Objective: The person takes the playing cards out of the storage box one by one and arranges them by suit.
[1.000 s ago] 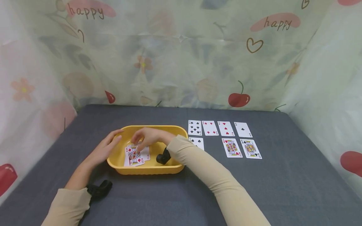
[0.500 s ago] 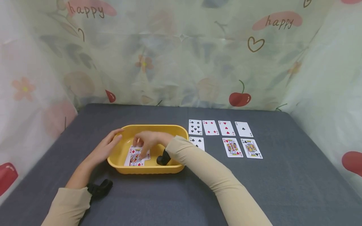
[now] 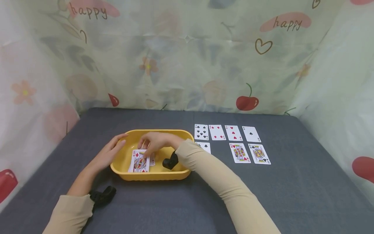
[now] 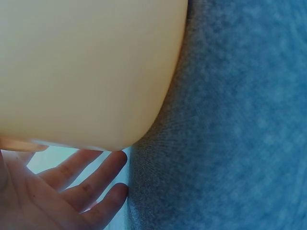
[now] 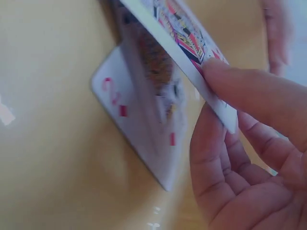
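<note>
My right hand reaches into a yellow plastic basin. It pinches a king of diamonds playing card between thumb and fingers; in the right wrist view, this card is tilted up, raised off the ones below. Beneath it lie a diamond two card and a blurred face card. My left hand rests against the basin's left end, its thumb at the rim. From the left wrist, the fingers of that hand look spread and nearly straight along the outer wall.
Right of the basin, playing cards lie face up in two rows on the dark grey tablecloth. They include a seven of spades, a king of hearts and a king of clubs. A patterned curtain surrounds the table.
The right hand has taken hold of the king of diamonds and lifted its upper edge, turning it more upright. My left hand stays put at the basin.
</note>
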Tool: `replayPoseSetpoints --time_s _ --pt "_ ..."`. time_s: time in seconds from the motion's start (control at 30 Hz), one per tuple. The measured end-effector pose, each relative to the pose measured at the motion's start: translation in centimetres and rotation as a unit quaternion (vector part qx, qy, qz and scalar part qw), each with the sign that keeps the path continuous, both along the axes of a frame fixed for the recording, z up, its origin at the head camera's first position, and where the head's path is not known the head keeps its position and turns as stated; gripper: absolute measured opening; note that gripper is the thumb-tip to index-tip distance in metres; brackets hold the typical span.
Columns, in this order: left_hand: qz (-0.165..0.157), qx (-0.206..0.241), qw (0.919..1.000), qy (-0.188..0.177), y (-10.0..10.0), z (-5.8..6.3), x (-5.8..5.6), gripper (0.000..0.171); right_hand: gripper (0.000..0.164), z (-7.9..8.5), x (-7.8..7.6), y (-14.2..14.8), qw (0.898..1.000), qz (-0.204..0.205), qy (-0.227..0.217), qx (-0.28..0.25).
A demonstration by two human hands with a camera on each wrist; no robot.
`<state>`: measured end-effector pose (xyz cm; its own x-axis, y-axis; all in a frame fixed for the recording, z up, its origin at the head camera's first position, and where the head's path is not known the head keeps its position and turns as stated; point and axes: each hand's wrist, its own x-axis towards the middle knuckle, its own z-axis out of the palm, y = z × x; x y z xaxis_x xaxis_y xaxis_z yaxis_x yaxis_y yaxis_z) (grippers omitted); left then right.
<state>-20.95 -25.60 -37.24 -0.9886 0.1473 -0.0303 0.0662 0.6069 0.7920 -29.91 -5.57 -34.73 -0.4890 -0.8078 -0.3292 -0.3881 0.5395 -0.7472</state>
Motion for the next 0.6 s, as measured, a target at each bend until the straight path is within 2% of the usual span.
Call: replayPoseSetpoints --time_s 0.3,0.47,0.6 --pt "0.001 0.001 1.0 -0.004 -0.1 0.0 0.1 0.058 0.028 2.0 0.0 1.6 0.999 0.009 0.015 -0.037" --pt "0.005 -0.002 1.0 -0.005 0.0 0.0 0.1 0.059 0.023 2.5 0.1 2.4 0.998 -0.016 0.033 -0.048" --pt "0.006 -0.005 1.0 -0.003 0.0 0.0 0.0 0.059 0.021 3.0 0.2 3.2 0.997 -0.04 0.031 -0.059"
